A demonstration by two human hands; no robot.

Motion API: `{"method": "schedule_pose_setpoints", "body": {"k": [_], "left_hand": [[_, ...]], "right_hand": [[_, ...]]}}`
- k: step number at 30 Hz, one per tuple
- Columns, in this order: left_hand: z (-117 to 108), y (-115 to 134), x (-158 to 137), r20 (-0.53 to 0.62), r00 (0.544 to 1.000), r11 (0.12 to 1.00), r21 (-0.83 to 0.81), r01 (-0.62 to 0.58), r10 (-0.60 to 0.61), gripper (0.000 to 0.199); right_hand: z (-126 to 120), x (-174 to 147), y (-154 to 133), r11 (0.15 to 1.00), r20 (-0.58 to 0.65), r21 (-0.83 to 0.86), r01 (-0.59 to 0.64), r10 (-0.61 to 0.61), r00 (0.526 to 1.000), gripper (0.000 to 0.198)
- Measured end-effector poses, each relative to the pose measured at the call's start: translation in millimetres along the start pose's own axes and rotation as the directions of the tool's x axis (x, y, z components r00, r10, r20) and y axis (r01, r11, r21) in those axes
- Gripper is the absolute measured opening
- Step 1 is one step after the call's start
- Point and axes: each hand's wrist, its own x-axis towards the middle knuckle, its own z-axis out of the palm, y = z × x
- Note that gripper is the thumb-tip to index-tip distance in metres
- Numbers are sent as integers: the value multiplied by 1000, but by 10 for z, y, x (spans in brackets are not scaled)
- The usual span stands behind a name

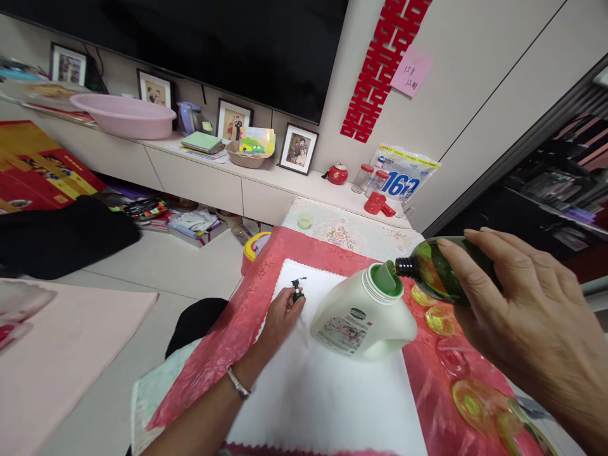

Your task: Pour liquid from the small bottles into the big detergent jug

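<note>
In my right hand (pixel 517 304) is a dark green bottle (pixel 439 269), tipped on its side with its black threaded neck at the mouth of a large white detergent jug (pixel 365 316). The jug is uncapped, with a green pouring spout (pixel 387 278) in its opening, and stands on a white sheet (pixel 308 405). Whether liquid is flowing, I cannot make out. My left hand (pixel 281 311) pinches a black pump head (pixel 297 289) over the sheet, left of the jug.
A red cloth (pixel 199 380) covers the table. Yellow and pink glass dishes (pixel 475 405) line its right side, and a small green cup (pixel 304 220) stands at the far end. Behind is a low cabinet (pixel 194 168) bearing a pink basin (pixel 126 117), photo frames and jars.
</note>
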Motion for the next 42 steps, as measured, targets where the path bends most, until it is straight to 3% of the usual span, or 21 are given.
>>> {"method": "schedule_pose_setpoints", "body": {"k": [42], "left_hand": [[-1,3,-4,12,1000,1000,7,-4,4,34]], "right_hand": [[-66,86,55,991,-1,-49,122,-122,993,37]]}}
